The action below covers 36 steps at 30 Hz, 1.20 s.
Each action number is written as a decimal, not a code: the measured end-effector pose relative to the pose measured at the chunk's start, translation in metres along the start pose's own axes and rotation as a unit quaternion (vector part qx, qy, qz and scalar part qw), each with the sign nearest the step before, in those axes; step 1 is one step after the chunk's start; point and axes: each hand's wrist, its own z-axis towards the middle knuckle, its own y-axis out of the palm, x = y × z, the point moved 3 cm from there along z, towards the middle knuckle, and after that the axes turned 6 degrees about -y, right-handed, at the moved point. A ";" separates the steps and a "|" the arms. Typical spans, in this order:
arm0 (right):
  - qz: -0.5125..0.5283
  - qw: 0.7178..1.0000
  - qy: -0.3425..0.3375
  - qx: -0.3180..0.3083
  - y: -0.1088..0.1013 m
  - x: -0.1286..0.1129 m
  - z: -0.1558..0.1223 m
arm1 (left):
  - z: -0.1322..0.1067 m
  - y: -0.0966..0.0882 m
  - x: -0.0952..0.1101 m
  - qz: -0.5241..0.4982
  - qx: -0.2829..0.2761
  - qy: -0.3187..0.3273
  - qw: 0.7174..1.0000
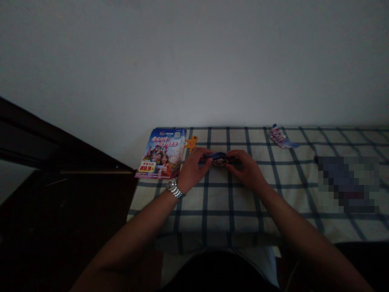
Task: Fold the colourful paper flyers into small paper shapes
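Between my two hands is a folded, crumpled piece of printed paper [219, 159], dark blue with some lighter print. My left hand [196, 167], with a silver watch on its wrist, pinches the paper's left end between thumb and fingers. On the opposite end, my right hand [245, 167] grips it the same way. The paper is just over the checked tablecloth [219, 198]. Left of my left hand lies a stack of printed flyers [161, 154], blue and pink. A small orange animal-shaped cutout [191, 142] sits just behind that hand.
Toward the back right lies a crumpled scrap of printed paper [281, 138]. A dark, blurred-out object [343, 182] is on the cloth further right. A plain wall [194, 65] rises behind the table, and a dark wooden frame [54, 138] stands at the left.
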 end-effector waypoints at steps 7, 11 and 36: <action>-0.004 1.000 0.002 0.013 -0.002 -0.002 -0.001 | 0.001 -0.005 -0.002 0.013 0.039 -0.013 0.999; -0.006 1.000 0.001 0.014 -0.004 -0.001 0.000 | 0.002 -0.006 -0.002 0.021 0.040 -0.015 0.999; 0.050 0.992 0.092 0.067 -0.015 0.017 -0.001 | 0.001 0.006 -0.009 -0.076 -0.020 -0.032 0.996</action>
